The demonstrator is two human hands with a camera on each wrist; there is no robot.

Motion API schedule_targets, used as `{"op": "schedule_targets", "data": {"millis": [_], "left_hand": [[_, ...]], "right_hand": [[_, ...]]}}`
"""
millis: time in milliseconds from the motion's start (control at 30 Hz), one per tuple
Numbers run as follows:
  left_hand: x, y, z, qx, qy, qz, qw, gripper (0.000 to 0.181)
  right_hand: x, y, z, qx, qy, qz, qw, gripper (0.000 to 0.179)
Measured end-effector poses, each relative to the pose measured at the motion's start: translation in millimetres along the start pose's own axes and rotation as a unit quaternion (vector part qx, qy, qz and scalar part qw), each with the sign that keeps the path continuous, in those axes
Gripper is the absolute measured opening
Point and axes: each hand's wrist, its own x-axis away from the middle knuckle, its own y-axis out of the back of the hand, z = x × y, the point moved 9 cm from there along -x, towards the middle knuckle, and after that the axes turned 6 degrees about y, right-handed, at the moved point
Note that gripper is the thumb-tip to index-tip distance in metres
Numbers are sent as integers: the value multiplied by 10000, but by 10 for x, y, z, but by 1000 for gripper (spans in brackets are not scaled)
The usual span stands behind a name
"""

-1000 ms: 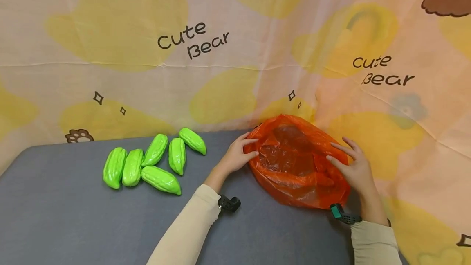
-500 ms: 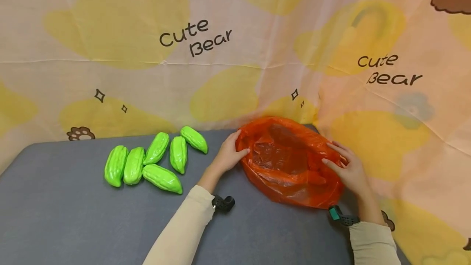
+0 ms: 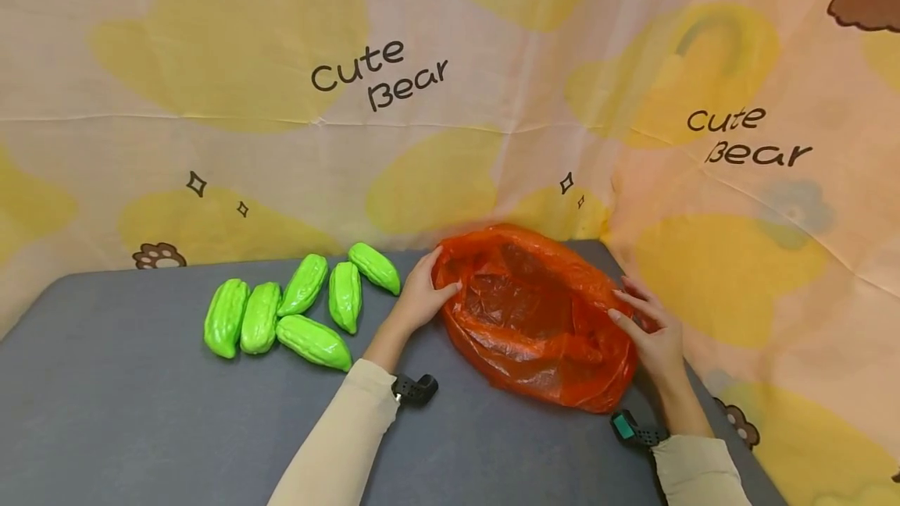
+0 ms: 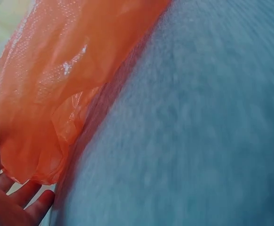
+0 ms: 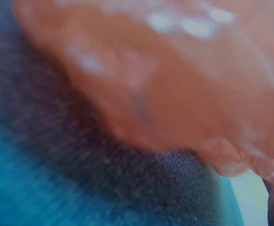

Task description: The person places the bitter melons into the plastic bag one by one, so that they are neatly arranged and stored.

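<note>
An orange-red plastic bag (image 3: 520, 311) lies with its mouth spread wide toward the head camera, showing a dark, creased inside. My left hand (image 3: 418, 291) holds the bag's left rim, thumb in front and fingers behind it. In the left wrist view, the fingers (image 4: 33, 202) show beyond the bag's lower end. At the bag's right side, my right hand (image 3: 657, 334) touches the rim with spread, fairly straight fingers and thumb. The right wrist view is mostly filled by the blurred bag (image 5: 174, 94), with a dark bit of the hand in its lower right corner.
Several bright green, ridged, bitter-melon-shaped pieces (image 3: 258, 318) lie grouped left of my left hand. Everything rests on a grey cloth-covered table (image 3: 141, 428). A patterned fabric backdrop (image 3: 450, 162) rises behind and along the right side, close to the bag.
Both hands and the bag have shifted left, nearer the green pieces. The bag's mouth has opened out between the hands. The green pieces have stayed where they were.
</note>
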Motion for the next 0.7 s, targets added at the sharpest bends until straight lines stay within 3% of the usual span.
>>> {"op": "schedule_targets", "data": {"millis": [67, 167, 300, 367, 500, 700], "left_hand": [[28, 30, 21, 0, -23, -29, 10000, 81], [69, 91, 41, 13, -73, -65, 10000, 80], [113, 152, 41, 71, -214, -44, 9997, 73], [135, 167, 37, 99, -272, -22, 9996, 69], [194, 194, 18, 142, -295, 88, 9994, 61], [273, 312, -110, -122, -312, 286, 9990, 56]], "right_hand": [[21, -19, 5, -39, 45, 264, 9996, 32], [39, -70, 37, 473, -13, 805, 9956, 34], [48, -182, 71, 1418, -260, 1546, 9774, 43], [43, -247, 90, 1553, -313, 1766, 9714, 47], [4, -358, 134, 1655, -201, 1872, 9681, 47], [-62, -396, 205, 1984, -90, 1680, 9656, 43]]}}
